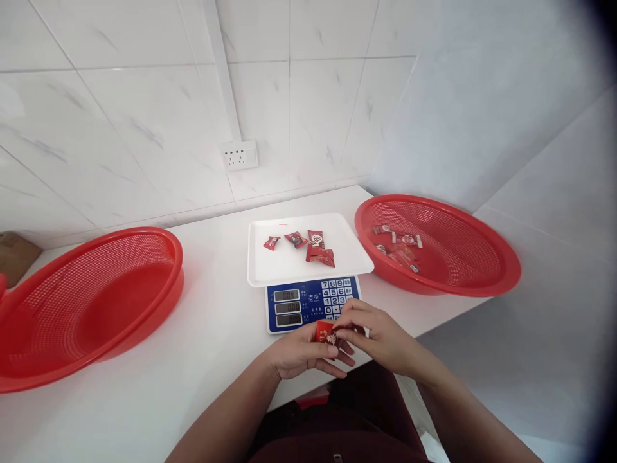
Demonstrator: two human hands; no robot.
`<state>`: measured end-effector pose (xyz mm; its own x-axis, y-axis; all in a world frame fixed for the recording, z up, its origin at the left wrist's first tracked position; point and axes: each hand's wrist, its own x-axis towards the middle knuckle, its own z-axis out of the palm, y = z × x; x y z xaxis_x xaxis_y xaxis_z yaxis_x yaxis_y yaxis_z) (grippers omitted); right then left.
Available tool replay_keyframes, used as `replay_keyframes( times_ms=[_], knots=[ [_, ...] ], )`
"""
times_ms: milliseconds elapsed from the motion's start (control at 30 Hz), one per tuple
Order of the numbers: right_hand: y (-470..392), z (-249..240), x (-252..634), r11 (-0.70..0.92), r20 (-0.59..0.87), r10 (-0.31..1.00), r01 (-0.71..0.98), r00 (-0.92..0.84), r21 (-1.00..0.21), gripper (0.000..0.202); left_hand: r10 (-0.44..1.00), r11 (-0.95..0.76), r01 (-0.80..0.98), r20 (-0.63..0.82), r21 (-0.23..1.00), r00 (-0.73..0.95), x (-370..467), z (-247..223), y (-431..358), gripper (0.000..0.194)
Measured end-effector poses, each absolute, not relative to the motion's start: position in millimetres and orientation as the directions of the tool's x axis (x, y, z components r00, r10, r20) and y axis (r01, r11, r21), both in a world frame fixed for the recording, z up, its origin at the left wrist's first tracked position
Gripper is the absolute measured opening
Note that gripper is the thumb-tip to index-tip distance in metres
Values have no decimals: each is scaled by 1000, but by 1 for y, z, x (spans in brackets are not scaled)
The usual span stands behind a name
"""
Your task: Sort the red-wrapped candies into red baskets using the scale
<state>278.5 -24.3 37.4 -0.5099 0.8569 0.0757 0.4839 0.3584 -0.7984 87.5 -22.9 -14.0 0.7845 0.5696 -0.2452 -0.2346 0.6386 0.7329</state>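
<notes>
Head view. A blue-and-white scale (pixel 313 308) bears the Chinese characters 志准 beside a keypad (pixel 335 292) whose digits 0 to 9 are legible in part, the hands lying close below it. Of its three stacked displays (pixel 288 308), the top one ends in a 4 and the lower two show zeros; decimal points are too small to confirm. Gold characters mark the red packet (pixel 324 331), partly covered by fingers.

The packet is held in front of the scale, above the near edge of the white table (pixel 212 321). The left hand (pixel 301 352) has its grip closed on the packet; the right hand (pixel 378 334) pinches it at the right edge, thumb and fingers together.

Behind the table rises a tiled wall (pixel 144 96) with grey veining, carrying a socket (pixel 240 155) and a vertical strip of trunking (pixel 222 71). A brown box (pixel 18 256) stands at far left.

A white tray (pixel 289 271) tops the scale; on it lie four red wrapped pieces (pixel 295 240), two of them touching at right. The right basket (pixel 475 254), red and perforated, contains several red-and-white wrappers (pixel 407 240). The left basket (pixel 144 321), similar, shows its bare red base.
</notes>
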Motion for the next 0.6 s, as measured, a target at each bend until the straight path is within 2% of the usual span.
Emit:
replay_keyframes(
  times_ms=[133, 200, 300, 400, 467, 600],
  knots=[
    [-4, 46, 273, 190, 94, 964, 400, -247, -897, 20, 628, 634, -281, -268, 721, 730, 88, -12, -21, 40],
    [12, 50, 263, 146, 96, 981, 325, -167, -934, 22, 624, 642, -265, -289, 719, 726, 89, -13, -22, 39],
    [34, 48, 245, 159, 124, 982, 275, -141, -948, 28, 616, 645, -248, -298, 723, 729, 92, -17, -22, 34],
    [41, 41, 238, 213, 187, 977, 340, -107, -916, 39, 642, 628, -267, -292, 731, 709, 92, -16, -20, 30],
    [34, 35, 242, 230, 178, 970, 393, -165, -890, 37, 658, 625, -274, -303, 731, 690, 92, -14, -20, 28],
    [6, 31, 262, 239, -6, 891, 478, -455, -845, 24, 653, 641, -245, -349, 728, 672, 92, -9, -21, 22]
  ],
)
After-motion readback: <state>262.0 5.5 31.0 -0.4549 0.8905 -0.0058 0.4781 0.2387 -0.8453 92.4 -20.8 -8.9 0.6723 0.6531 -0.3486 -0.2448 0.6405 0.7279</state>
